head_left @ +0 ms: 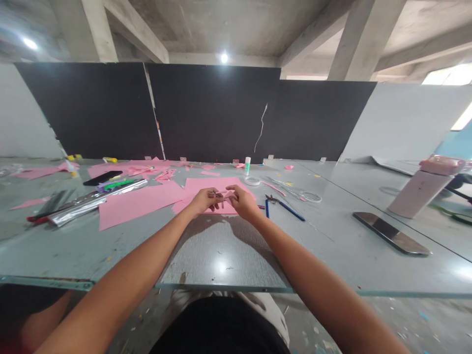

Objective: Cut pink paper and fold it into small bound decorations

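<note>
My left hand [208, 200] and my right hand [241, 201] are close together above the table's front middle. The fingertips of both are pinched around a small pink paper strip [222, 203], which is partly hidden by the fingers. Beneath the hands lies a pink paper sheet [193, 186], with a larger pink sheet [138, 204] to its left. To the right of my right hand, pliers with blue handles [293, 211] lie spread on the table. Behind the hands, a green and white glue stick [247, 167] stands upright beside a white tape roll [252, 181].
Pink paper scraps [165, 174] lie at the back left, near a black phone [101, 178] and a silver foil roll [79, 210]. A coil of thin wire [311, 197] rests right of the pliers. Farther right are another phone [391, 233] and a pink bottle [415, 191].
</note>
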`<move>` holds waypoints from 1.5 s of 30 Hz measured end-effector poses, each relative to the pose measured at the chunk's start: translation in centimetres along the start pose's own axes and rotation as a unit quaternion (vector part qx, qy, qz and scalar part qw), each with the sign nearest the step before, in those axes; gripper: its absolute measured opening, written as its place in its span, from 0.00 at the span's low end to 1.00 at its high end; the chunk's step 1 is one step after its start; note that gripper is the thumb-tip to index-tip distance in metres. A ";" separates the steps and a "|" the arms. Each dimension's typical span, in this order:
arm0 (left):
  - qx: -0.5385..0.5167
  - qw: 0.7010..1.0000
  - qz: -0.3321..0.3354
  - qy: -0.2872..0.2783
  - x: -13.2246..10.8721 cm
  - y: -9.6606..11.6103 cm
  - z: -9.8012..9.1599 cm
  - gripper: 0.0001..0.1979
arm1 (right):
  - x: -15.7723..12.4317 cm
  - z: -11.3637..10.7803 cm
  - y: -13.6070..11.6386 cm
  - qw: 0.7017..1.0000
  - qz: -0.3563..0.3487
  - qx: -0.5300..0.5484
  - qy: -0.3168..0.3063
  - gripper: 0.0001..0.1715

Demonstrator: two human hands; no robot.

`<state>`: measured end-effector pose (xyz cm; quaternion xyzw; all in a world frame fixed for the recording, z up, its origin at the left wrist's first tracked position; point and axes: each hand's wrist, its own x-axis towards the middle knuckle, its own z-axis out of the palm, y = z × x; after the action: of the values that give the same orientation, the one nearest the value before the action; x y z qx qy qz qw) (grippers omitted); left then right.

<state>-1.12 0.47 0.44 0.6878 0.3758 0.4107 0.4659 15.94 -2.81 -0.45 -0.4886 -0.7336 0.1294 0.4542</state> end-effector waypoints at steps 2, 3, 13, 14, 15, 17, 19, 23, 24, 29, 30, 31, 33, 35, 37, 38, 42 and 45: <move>0.003 1.000 0.002 0.008 0.0 0.0 0.0 0.17 | 0.0 -0.1 -0.1 1.000 0.009 0.001 0.004 0.23; 0.003 1.000 0.005 0.011 0.0 -0.1 0.0 0.17 | 0.0 -0.1 -0.1 1.000 0.017 0.012 0.007 0.23; -0.052 0.998 -0.010 0.020 -0.1 -0.2 0.4 0.16 | 0.4 1.4 0.4 0.966 0.133 0.219 -0.034 0.23; -0.052 0.998 -0.012 0.021 -0.1 -0.2 0.5 0.15 | 0.4 1.5 0.3 0.964 0.135 0.227 -0.034 0.23; -0.051 0.998 -0.011 0.024 -0.1 -0.1 0.5 0.15 | 0.4 1.5 0.3 0.963 0.138 0.231 -0.035 0.23; -0.054 0.998 -0.006 0.032 -0.1 -0.1 0.6 0.14 | 0.4 1.5 0.3 0.961 0.141 0.234 -0.042 0.23; -0.061 0.997 0.001 0.038 0.0 -0.2 0.7 0.15 | 0.4 1.5 0.2 0.961 0.142 0.232 -0.050 0.24; -0.065 0.997 0.007 0.038 -0.1 -0.2 0.8 0.16 | 0.4 1.6 0.3 0.970 0.129 0.202 -0.048 0.26; -0.063 0.997 0.006 0.038 -0.1 -0.2 0.8 0.16 | 0.4 1.6 0.4 0.973 0.122 0.191 -0.046 0.26; -0.059 0.998 -0.002 0.034 -0.2 -0.1 0.7 0.16 | 0.3 1.6 0.7 0.986 0.092 0.136 -0.033 0.25; -0.060 0.998 -0.004 0.034 -0.2 -0.1 0.7 0.16 | 0.3 1.6 0.6 0.988 0.084 0.124 -0.031 0.24; -0.063 0.997 -0.004 0.034 -0.2 -0.1 0.7 0.16 | 0.2 1.5 0.6 0.990 0.075 0.115 -0.032 0.25; -0.074 0.997 -0.002 0.037 -0.2 0.1 0.6 0.16 | 0.2 1.3 0.5 0.992 0.058 0.107 -0.043 0.26; -0.086 0.996 0.003 0.039 -0.2 0.2 0.5 0.16 | 0.2 1.0 0.6 0.993 0.041 0.104 -0.048 0.28; -0.094 0.995 0.005 0.043 -0.2 0.3 0.3 0.16 | 0.3 0.7 0.9 0.996 0.016 0.086 -0.032 0.31; -0.097 0.994 0.005 0.046 -0.2 0.3 0.2 0.16 | 0.4 0.5 1.1 0.997 -0.002 0.073 -0.022 0.31; -0.102 0.994 0.004 0.046 -0.2 0.2 0.2 0.17 | 0.7 0.2 1.5 0.997 -0.055 0.048 -0.023 0.25; -0.087 0.996 0.004 0.027 -0.1 0.0 0.3 0.18 | 0.8 0.4 1.2 0.998 -0.020 0.059 -0.004 0.08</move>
<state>-0.85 0.28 0.30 0.6344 0.3486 0.4623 0.5121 16.29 -1.44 -1.00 -0.4456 -0.7365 0.1651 0.4814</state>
